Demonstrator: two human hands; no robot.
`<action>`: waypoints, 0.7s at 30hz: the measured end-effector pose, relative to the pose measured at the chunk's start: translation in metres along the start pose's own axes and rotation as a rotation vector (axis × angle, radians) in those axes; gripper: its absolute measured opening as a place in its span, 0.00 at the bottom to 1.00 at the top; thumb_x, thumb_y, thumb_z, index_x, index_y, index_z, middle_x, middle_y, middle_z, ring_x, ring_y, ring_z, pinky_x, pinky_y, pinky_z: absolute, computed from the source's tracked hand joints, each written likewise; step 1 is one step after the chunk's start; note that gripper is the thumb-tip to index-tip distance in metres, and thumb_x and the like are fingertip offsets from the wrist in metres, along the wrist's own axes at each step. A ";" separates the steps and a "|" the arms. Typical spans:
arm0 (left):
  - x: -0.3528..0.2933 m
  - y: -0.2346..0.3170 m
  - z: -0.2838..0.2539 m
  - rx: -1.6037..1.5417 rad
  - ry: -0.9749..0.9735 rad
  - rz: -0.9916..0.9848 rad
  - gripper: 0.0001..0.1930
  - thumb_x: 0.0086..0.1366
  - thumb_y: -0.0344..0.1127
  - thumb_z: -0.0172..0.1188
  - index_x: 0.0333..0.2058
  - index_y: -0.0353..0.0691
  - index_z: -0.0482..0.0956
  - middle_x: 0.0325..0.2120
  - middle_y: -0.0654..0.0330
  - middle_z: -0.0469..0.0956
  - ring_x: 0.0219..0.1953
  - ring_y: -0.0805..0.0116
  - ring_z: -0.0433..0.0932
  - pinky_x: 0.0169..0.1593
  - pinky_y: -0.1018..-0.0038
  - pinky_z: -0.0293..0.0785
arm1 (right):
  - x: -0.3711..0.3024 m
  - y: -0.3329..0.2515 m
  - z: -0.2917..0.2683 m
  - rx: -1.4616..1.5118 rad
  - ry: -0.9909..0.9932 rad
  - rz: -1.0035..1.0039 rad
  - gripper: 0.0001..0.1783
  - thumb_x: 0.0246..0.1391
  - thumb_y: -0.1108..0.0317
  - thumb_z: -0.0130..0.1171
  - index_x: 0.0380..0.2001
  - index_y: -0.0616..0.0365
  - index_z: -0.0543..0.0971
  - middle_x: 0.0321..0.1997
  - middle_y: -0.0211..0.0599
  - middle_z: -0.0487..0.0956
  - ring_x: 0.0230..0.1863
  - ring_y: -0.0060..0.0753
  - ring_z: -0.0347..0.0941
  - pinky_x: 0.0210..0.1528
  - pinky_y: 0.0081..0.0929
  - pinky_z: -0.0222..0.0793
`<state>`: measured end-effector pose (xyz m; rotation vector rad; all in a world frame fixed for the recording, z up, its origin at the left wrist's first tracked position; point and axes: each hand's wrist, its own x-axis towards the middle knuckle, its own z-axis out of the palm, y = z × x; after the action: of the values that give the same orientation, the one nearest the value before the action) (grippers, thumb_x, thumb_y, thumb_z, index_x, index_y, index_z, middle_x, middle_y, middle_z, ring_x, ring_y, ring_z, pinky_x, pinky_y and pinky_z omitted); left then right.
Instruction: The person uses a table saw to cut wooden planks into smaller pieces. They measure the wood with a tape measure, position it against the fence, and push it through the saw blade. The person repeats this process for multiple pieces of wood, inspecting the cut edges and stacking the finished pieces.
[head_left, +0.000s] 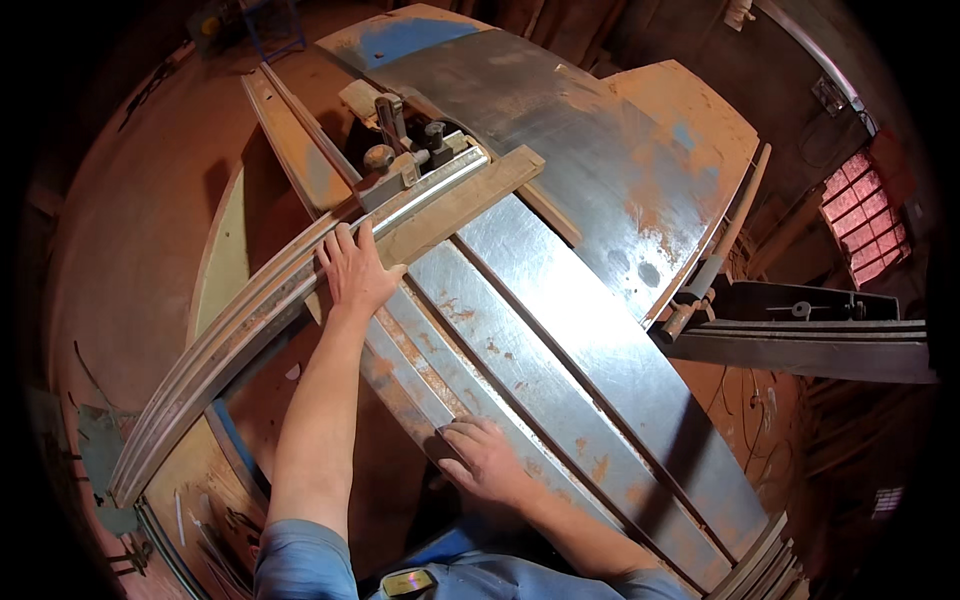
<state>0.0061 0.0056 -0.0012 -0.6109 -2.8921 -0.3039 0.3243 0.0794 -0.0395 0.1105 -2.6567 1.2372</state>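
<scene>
My left hand [358, 275] reaches forward with its fingers spread. The fingertips lie on a long metal rail, and the thumb touches the near end of a wooden strip [470, 203]. That strip lies across the machine's table alongside a silvery metal fence [425, 190]. Lower down, my right hand [490, 460] rests with loosely bent fingers at the left edge of the bare steel saw table [560, 300]. It holds nothing that I can see. Behind the strip stands a clamp-like fitting with dark knobs [390, 150].
A grooved sliding rail [215, 370] curves down to the lower left. Beyond the steel lies a wide dusty panel [540, 90] with blue patches. A metal arm [810, 345] sticks out at the right. Thin offcuts [205, 530] lie at the lower left.
</scene>
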 end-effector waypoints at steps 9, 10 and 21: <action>0.010 -0.007 0.014 0.006 0.039 0.019 0.47 0.48 0.53 0.76 0.63 0.38 0.65 0.56 0.45 0.63 0.63 0.46 0.58 0.69 0.49 0.45 | 0.011 0.004 0.000 -0.026 -0.024 -0.009 0.24 0.55 0.57 0.66 0.51 0.61 0.78 0.53 0.44 0.78 0.58 0.50 0.71 0.58 0.43 0.67; 0.011 -0.007 0.015 0.003 0.032 0.017 0.47 0.48 0.53 0.76 0.63 0.38 0.65 0.56 0.46 0.63 0.63 0.46 0.58 0.69 0.49 0.45 | 0.011 0.005 0.000 -0.032 -0.020 -0.013 0.24 0.55 0.57 0.66 0.51 0.61 0.78 0.53 0.44 0.78 0.58 0.50 0.71 0.58 0.43 0.67; 0.020 -0.012 0.022 0.002 0.021 0.005 0.46 0.48 0.53 0.75 0.62 0.39 0.65 0.56 0.46 0.64 0.62 0.46 0.60 0.68 0.49 0.48 | 0.025 0.007 -0.001 -0.012 -0.046 0.008 0.25 0.55 0.57 0.66 0.52 0.59 0.78 0.54 0.42 0.78 0.58 0.49 0.70 0.58 0.44 0.65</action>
<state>-0.0198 0.0082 -0.0201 -0.6106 -2.8698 -0.3056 0.2989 0.0855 -0.0385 0.1280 -2.7066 1.2351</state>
